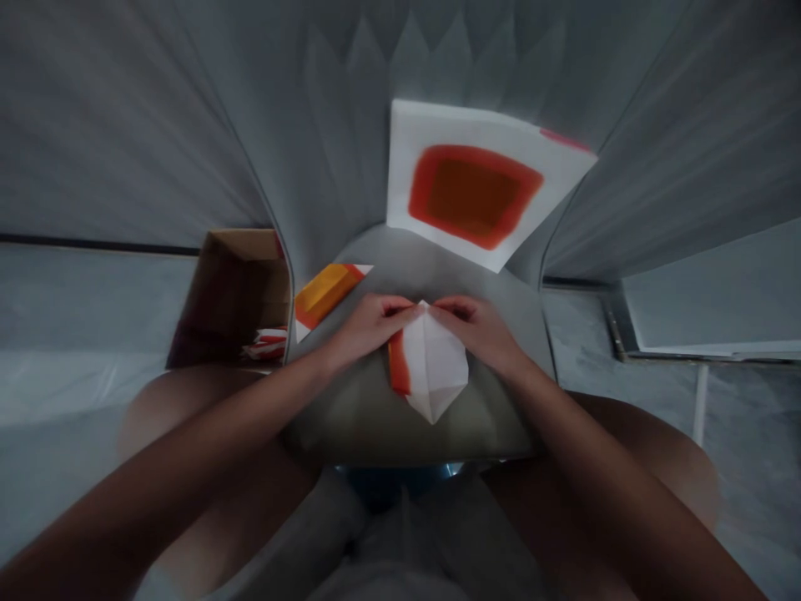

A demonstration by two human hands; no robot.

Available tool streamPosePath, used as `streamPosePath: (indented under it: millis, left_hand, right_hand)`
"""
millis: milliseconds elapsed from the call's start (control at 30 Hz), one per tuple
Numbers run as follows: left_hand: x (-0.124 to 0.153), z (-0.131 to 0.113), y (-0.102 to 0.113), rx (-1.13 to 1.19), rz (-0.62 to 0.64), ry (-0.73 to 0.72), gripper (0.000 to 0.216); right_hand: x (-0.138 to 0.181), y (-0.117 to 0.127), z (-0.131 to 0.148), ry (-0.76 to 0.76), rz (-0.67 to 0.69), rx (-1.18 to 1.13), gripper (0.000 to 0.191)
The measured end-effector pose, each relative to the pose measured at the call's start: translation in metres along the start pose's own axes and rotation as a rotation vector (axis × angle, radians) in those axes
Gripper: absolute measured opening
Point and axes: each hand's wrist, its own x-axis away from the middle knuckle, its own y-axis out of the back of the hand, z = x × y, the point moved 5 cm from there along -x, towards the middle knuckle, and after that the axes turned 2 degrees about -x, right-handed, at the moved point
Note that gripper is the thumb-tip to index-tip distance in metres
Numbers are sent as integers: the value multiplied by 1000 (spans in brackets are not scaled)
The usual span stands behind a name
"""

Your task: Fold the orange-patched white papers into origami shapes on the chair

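Find a grey chair seat [350, 409] in the middle. Note, towards one o'clock, a white sheet [476, 196] with a red-and-brown patch; at nine, a cardboard box [231, 284]. Find, over the seat's centre, a half-folded paper [441, 355], white and red; at ten o'clock from it, an orange folded piece [326, 294]. Left hand [375, 321] at ten, right hand [479, 325] at two, both pinching the paper's twelve-o'clock tip. Probably best to keep pinches level, match edges evenly and press firmly along the crease.
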Motion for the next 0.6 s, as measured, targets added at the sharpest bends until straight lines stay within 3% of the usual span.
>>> streamPosePath:
  millis: [133, 600]
  left_hand:
    - [2, -4, -1, 28, 23, 2, 43]
    - [-1, 2, 10, 54, 107, 10, 45]
  right_hand:
    - [0, 0, 3, 11, 55, 62, 39]
    - [0, -2, -4, -49, -4, -15, 43]
